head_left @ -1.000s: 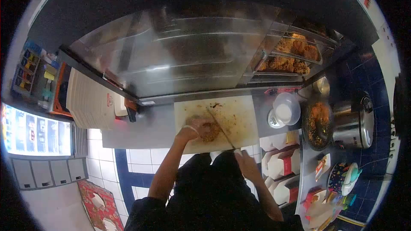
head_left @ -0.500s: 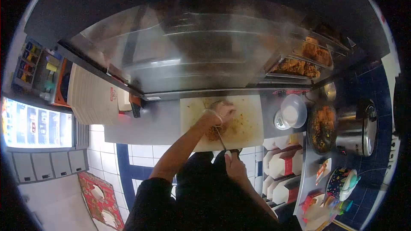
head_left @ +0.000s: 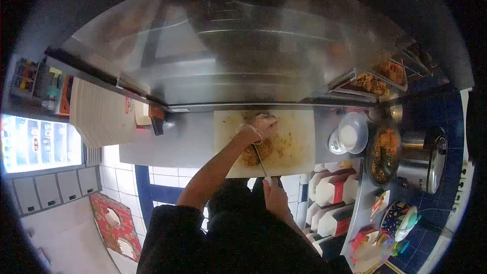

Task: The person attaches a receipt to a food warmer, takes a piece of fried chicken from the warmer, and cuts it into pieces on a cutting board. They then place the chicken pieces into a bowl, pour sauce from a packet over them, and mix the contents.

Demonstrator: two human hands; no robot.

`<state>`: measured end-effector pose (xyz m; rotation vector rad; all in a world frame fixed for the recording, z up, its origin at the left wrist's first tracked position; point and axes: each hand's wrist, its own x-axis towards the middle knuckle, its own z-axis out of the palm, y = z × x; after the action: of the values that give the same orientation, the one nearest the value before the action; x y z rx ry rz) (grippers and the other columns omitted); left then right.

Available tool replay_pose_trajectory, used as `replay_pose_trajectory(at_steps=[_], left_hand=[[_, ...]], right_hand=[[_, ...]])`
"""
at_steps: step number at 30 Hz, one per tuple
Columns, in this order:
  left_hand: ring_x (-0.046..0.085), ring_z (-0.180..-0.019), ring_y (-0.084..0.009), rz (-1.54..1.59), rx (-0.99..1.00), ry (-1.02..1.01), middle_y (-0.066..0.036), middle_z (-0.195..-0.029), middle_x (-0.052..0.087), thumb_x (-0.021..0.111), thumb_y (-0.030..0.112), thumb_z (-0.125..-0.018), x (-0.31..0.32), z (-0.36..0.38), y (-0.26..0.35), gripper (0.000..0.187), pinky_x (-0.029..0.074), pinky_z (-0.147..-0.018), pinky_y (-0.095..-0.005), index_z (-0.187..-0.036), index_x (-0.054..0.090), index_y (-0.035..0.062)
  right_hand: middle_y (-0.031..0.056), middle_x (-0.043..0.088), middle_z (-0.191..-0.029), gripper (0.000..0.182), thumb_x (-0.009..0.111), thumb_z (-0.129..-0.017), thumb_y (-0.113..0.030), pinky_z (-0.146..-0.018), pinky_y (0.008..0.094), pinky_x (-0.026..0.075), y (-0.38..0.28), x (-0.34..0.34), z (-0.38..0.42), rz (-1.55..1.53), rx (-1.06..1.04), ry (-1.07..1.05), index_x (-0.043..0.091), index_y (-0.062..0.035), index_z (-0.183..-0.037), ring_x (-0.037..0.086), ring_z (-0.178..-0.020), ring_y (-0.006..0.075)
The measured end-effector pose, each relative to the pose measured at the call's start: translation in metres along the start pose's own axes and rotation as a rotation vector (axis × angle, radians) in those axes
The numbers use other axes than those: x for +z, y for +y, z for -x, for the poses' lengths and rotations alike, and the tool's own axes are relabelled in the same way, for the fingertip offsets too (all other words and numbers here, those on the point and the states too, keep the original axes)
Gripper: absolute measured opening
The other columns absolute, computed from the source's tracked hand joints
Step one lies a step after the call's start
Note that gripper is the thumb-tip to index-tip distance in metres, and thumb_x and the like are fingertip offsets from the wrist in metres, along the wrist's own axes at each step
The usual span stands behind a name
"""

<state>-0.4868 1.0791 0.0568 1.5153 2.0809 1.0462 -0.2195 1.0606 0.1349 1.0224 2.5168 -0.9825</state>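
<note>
My right hand [head_left: 275, 196] is closed around the white handle of a knife [head_left: 261, 162], near the front edge of the white cutting board [head_left: 299, 167]. The blade points away from me and lies across a flat brown, crumb-coated piece of food [head_left: 251, 158]. In what looks like a thin clear glove, my left hand [head_left: 259, 128] is over the far part of the board, just beyond the coated piece. Its fingers are curled near a dark patch at the board's back edge; what they hold, if anything, is hidden. Crumbs and yellowish stains spot the board.
White stacked boxes [head_left: 104, 114] stand at the left. On the right are a clear bowl [head_left: 356, 133], a dark dish of orange-brown food [head_left: 384, 157] and a steel cooker [head_left: 421, 160]. Folded cartons [head_left: 332, 193] sit below. A metal cabinet [head_left: 243, 66] rises behind the board.
More of the coated piece shows beside the blade now. My right hand and the knife have shifted slightly. My left hand stays at the board's far part, its fingers slightly changed. The view has shifted a little.
</note>
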Motion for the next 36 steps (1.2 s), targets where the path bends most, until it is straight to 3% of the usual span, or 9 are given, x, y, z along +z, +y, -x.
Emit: replay_pose_trajectory(at_steps=[6,9,12,17,20,23,30,33,36], left_hand=[[0.063,-0.085,-0.0393,-0.012,-0.046,0.101,-0.021,-0.091,0.065,0.057,0.027,-0.094,-0.038,0.006,0.033,0.025,0.051,-0.078,-0.0474,-0.088,0.062,0.0038],[0.062,-0.075,-0.0401,-0.061,0.026,0.234,-0.021,-0.078,0.061,0.061,0.023,-0.092,-0.051,0.013,0.041,0.023,0.050,-0.068,-0.0480,-0.084,0.059,0.0019],[0.062,-0.076,-0.0402,-0.040,-0.167,0.124,-0.020,-0.078,0.061,0.062,0.024,-0.092,-0.043,0.021,0.030,0.023,0.049,-0.068,-0.0476,-0.084,0.059,0.0023],[0.063,-0.075,-0.0381,-0.150,0.090,0.333,-0.019,-0.079,0.063,0.061,0.023,-0.093,-0.012,0.032,0.001,0.018,0.050,-0.068,-0.0451,-0.089,0.062,0.0052],[0.065,-0.077,-0.0343,-0.086,-0.058,0.042,-0.017,-0.083,0.065,0.060,0.020,-0.094,0.015,0.032,-0.037,0.013,0.051,-0.071,-0.0449,-0.096,0.065,0.0087],[0.066,-0.079,-0.0333,-0.129,-0.218,0.001,-0.016,-0.084,0.066,0.062,0.020,-0.092,-0.015,0.026,-0.006,0.012,0.051,-0.072,-0.0461,-0.098,0.065,0.0096],[0.064,-0.076,-0.0378,-0.107,-0.190,0.187,-0.018,-0.082,0.064,0.063,0.023,-0.090,-0.051,0.046,0.034,0.018,0.052,-0.069,-0.0467,-0.087,0.062,0.0055],[0.065,-0.080,-0.0357,-0.161,0.056,0.297,-0.018,-0.084,0.064,0.061,0.022,-0.092,-0.046,0.053,0.026,0.017,0.053,-0.074,-0.0449,-0.087,0.062,0.0058],[0.066,-0.086,-0.0360,-0.044,-0.243,0.168,-0.018,-0.088,0.066,0.059,0.023,-0.093,-0.044,0.052,0.019,0.017,0.054,-0.077,-0.0440,-0.094,0.067,0.0073]], right_hand=[[0.0313,0.064,-0.073,0.039,0.045,-0.104,-0.040,-0.060,0.0618,0.049,-0.011,-0.034,0.022,-0.042,-0.083,-0.016,0.048,-0.0032,-0.115,0.063,-0.070,0.0538],[0.0313,0.064,-0.074,0.039,0.045,-0.104,-0.041,-0.060,0.0623,0.049,-0.010,-0.025,0.016,-0.057,-0.077,-0.035,0.048,-0.0040,-0.114,0.062,-0.071,0.0542],[0.0318,0.064,-0.076,0.041,0.045,-0.104,-0.043,-0.061,0.0622,0.049,-0.013,-0.021,0.011,0.022,-0.085,-0.047,0.047,-0.0034,-0.114,0.063,-0.071,0.0541],[0.0323,0.064,-0.075,0.042,0.045,-0.104,-0.041,-0.060,0.0607,0.050,0.000,-0.004,0.005,0.092,-0.093,-0.022,0.047,-0.0015,-0.118,0.063,-0.072,0.0531],[0.0326,0.064,-0.076,0.043,0.045,-0.104,-0.041,-0.060,0.0609,0.050,0.013,0.025,-0.006,0.026,-0.055,-0.045,0.047,-0.0008,-0.121,0.063,-0.072,0.0532],[0.0327,0.064,-0.077,0.044,0.045,-0.104,-0.041,-0.062,0.0608,0.050,-0.006,0.015,-0.006,0.027,0.004,-0.088,0.048,-0.0004,-0.121,0.063,-0.073,0.0529],[0.0313,0.065,-0.078,0.041,0.046,-0.104,-0.039,-0.064,0.0596,0.050,-0.008,-0.017,0.009,0.030,-0.071,-0.112,0.048,-0.0013,-0.120,0.064,-0.074,0.0511],[0.0312,0.065,-0.078,0.040,0.046,-0.104,-0.039,-0.064,0.0599,0.050,-0.004,-0.015,0.013,0.001,-0.098,-0.159,0.047,-0.0027,-0.122,0.064,-0.073,0.0520],[0.0309,0.065,-0.076,0.042,0.046,-0.104,-0.040,-0.063,0.0606,0.050,-0.006,-0.007,0.006,0.006,-0.158,-0.145,0.047,-0.0015,-0.121,0.064,-0.072,0.0523]])
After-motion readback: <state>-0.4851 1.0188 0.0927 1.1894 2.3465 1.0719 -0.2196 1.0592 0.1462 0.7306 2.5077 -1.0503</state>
